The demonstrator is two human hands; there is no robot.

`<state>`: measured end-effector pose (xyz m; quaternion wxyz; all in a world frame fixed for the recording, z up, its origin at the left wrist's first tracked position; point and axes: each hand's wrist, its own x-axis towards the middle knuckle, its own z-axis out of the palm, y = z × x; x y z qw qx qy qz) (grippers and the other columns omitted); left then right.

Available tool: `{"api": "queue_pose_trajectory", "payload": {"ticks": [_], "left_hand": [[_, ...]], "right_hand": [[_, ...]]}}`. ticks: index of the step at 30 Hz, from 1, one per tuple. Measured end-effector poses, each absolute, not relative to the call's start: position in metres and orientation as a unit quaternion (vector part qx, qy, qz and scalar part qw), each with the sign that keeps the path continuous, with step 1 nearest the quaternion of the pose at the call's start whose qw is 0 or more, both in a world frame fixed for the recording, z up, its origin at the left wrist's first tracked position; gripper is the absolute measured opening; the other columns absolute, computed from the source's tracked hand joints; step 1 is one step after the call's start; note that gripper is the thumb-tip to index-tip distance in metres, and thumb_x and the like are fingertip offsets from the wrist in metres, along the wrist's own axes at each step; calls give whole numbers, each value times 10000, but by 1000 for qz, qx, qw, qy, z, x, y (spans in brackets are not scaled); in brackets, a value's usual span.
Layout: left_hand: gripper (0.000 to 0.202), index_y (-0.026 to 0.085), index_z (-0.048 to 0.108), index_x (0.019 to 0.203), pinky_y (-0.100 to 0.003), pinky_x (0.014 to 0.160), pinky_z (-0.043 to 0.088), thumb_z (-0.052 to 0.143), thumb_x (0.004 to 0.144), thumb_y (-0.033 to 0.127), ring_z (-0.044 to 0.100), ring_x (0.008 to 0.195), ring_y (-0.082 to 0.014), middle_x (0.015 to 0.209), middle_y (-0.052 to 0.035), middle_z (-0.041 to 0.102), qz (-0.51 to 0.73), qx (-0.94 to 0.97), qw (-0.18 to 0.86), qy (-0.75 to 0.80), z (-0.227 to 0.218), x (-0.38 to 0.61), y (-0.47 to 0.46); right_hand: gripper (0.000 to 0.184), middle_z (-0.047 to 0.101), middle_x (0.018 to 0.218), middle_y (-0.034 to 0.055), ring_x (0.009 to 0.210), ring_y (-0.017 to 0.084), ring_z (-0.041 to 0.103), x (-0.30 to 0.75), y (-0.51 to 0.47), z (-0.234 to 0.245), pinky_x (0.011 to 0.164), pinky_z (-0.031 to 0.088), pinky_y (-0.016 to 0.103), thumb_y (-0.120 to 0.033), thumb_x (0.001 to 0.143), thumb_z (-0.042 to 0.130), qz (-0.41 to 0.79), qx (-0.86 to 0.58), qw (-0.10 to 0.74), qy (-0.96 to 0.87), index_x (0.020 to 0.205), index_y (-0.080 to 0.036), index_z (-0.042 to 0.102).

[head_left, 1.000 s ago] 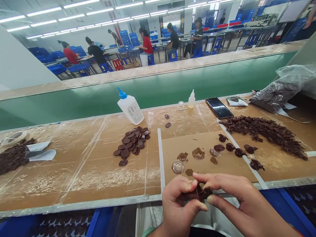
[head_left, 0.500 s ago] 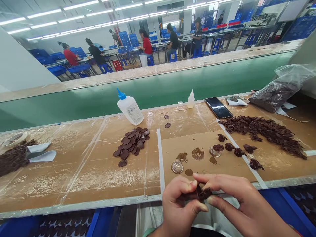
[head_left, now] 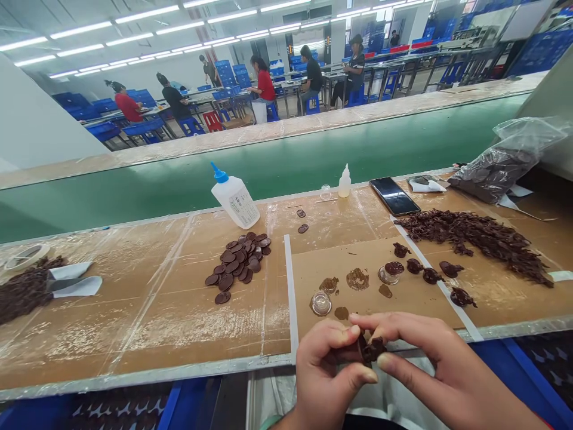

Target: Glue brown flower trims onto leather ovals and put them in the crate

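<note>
My left hand [head_left: 324, 370] is closed around a small dark brown piece [head_left: 372, 350], with thumb and index finger on either side of it. The thumb and fingers of my right hand [head_left: 430, 358] pinch the right side of the same piece, and much of it is hidden by my fingers. Just beyond my hands, a clear round dish [head_left: 321, 303] lies on a cardboard sheet [head_left: 308, 260]. A dark oval disc [head_left: 394, 268] rests on another clear dish [head_left: 388, 276]. Several dark discs with knotted, frilly parts, such as this one [head_left: 432, 275], lie to the right.
A pile of brown oval discs [head_left: 242, 260] lies left of the white tape strip [head_left: 292, 298]. Farther back are a white bottle with blue nozzle [head_left: 236, 200], a dropper bottle [head_left: 344, 181] and a phone [head_left: 394, 196]. Brown frilly strips [head_left: 478, 239] and a plastic bag [head_left: 487, 170] occupy the right.
Both hands keep their grip on the brown piece, which has tilted slightly between the fingers. The view has shifted a little.
</note>
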<state>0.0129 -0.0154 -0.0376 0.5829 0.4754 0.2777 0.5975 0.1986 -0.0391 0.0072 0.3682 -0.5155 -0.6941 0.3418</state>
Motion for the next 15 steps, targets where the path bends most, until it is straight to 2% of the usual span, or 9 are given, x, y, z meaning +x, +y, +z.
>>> {"api": "queue_pose_trajectory", "payload": {"ticks": [6, 10, 15], "left_hand": [[388, 285, 827, 1057, -199, 714, 615, 952, 691, 316, 744, 809, -170, 912, -52, 751, 588, 454, 620, 253, -33, 15, -13], [390, 306, 808, 1114, -249, 753, 635, 919, 741, 294, 769, 930, -240, 1063, -79, 770, 563, 434, 654, 259, -37, 13, -15], [408, 308, 774, 1176, -325, 782, 650, 883, 784, 294, 765, 943, -267, 1140, -91, 740, 539, 422, 670, 286, -43, 8, -19]], "right_hand": [[228, 756, 1270, 69, 1189, 311, 689, 198, -40, 0, 1021, 556, 460, -482, 913, 696, 415, -559, 389, -603, 1037, -298, 748], [215, 747, 1287, 42, 1223, 310, 663, 197, -37, -1, 1082, 497, 504, -491, 894, 723, 472, -552, 399, -560, 1011, -311, 735], [189, 737, 1312, 58, 1246, 323, 648, 195, -32, 5, 1093, 482, 535, -464, 902, 712, 502, -539, 419, -530, 955, -283, 719]]}}
